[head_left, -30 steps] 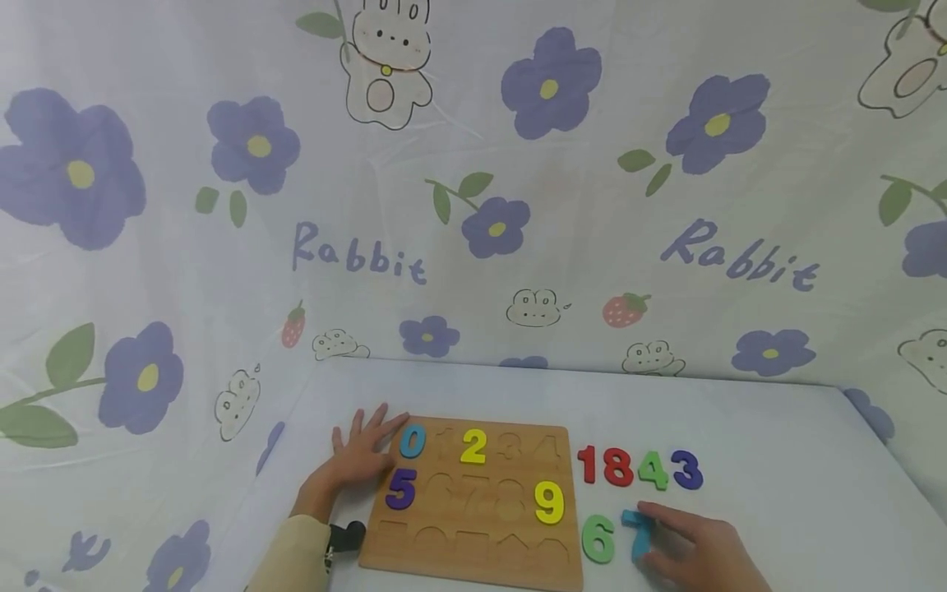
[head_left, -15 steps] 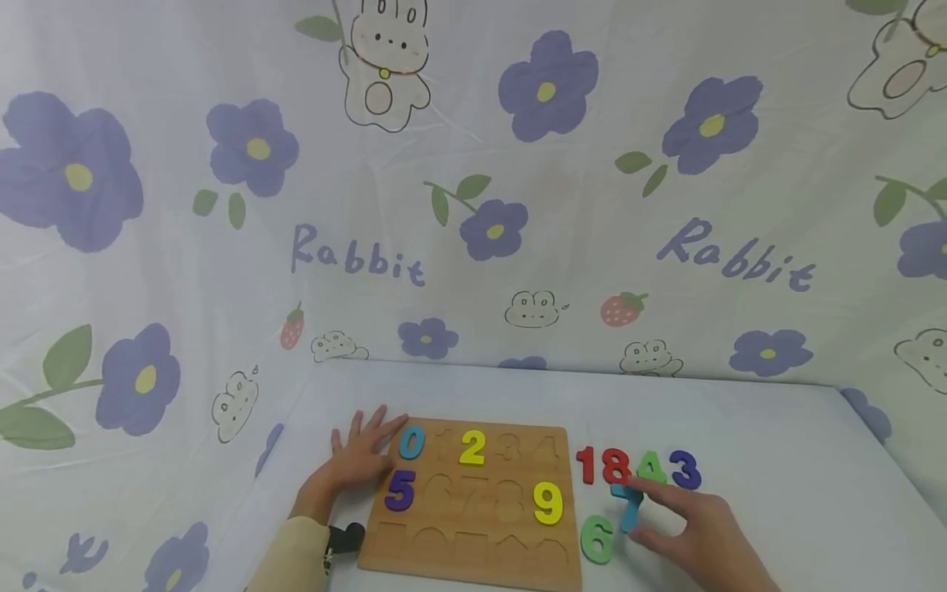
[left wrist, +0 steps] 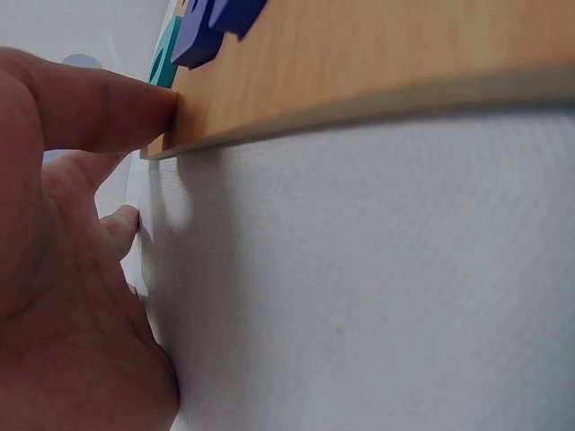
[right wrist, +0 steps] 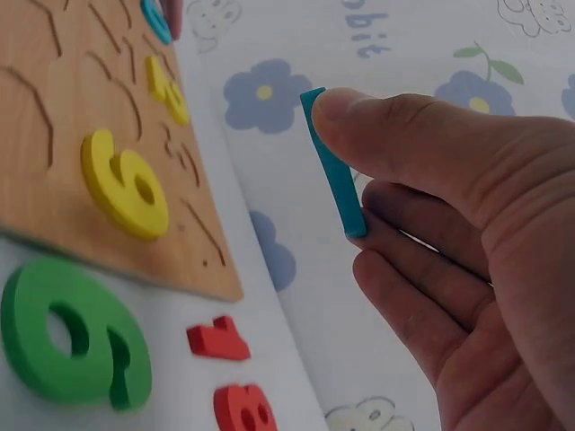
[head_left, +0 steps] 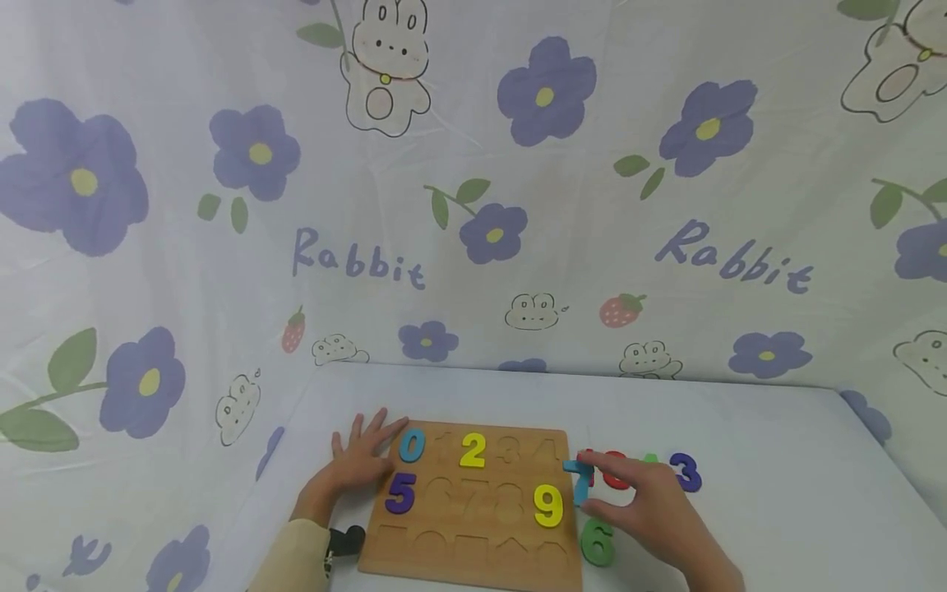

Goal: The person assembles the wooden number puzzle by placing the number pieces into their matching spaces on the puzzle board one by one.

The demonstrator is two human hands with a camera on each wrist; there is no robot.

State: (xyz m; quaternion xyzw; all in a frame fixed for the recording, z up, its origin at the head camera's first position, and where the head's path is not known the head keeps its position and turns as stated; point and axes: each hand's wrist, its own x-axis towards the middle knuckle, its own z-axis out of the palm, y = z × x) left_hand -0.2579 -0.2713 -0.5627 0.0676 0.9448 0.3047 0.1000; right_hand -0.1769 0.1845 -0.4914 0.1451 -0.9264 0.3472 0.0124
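Note:
My right hand (head_left: 647,501) pinches a blue number 7 piece (head_left: 583,481) between thumb and fingers, over the right edge of the wooden number board (head_left: 473,526). The right wrist view catches this blue piece (right wrist: 334,166) edge-on, thumb across its end. My left hand (head_left: 360,458) rests with spread fingers at the board's upper left corner; in the left wrist view a finger and the thumb touch its edge. Sitting on the board are a blue 0 (head_left: 412,446), a yellow 2 (head_left: 473,450), a purple 5 (head_left: 400,494) and a yellow 9 (head_left: 548,506).
Right of the board, a green 6 (head_left: 598,543) and a purple 3 (head_left: 685,473) lie on the white table (head_left: 799,493). A red 1 (right wrist: 218,339), a red 8 (right wrist: 244,409) and a green 4 are partly behind my right hand in the head view. A patterned curtain (head_left: 577,205) hangs behind.
My right hand has carried the blue 7 leftward and up from beside the green 6 to the board's right edge. The left hand has stayed in place.

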